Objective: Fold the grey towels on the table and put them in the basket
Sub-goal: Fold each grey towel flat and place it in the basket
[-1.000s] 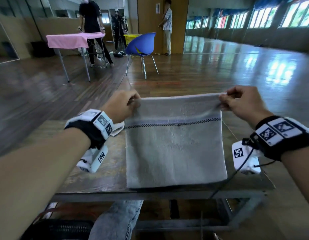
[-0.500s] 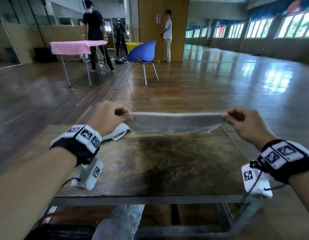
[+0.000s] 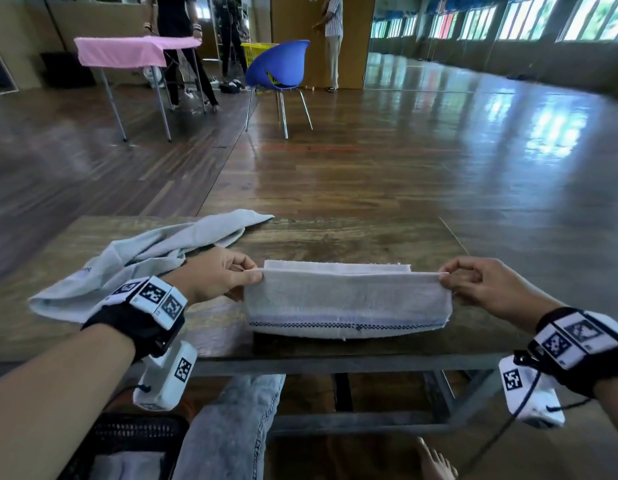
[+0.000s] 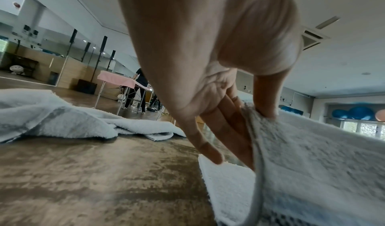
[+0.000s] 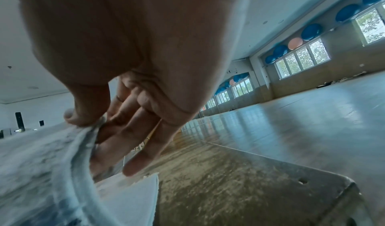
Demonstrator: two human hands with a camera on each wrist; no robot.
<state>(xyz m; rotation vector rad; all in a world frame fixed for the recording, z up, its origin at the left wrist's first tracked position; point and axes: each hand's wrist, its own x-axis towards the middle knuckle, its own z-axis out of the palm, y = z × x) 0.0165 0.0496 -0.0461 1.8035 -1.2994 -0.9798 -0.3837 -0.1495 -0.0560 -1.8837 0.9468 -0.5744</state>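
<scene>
A grey towel (image 3: 345, 299) with a dark checked stripe lies doubled over on the wooden table (image 3: 335, 233), its upper layer raised at the far edge. My left hand (image 3: 227, 275) pinches the left corner of that layer (image 4: 262, 114) between thumb and fingers. My right hand (image 3: 473, 282) pinches the right corner (image 5: 87, 127) the same way. A second grey towel (image 3: 144, 258) lies crumpled on the table's left side (image 4: 52, 119). A black basket (image 3: 127, 441) with a folded towel inside sits on the floor at the lower left, partly hidden by my left arm.
My jeans-clad knee (image 3: 238, 427) is under the table's front edge. Beyond the table stand a blue chair (image 3: 279, 71), a pink-covered table (image 3: 127, 51) and several people. Shiny wooden floor stretches to the right.
The towel hung upright from both hands, then swung forward over the table. Now it rests doubled on the table, and both hands have lowered while keeping their pinch on the corners.
</scene>
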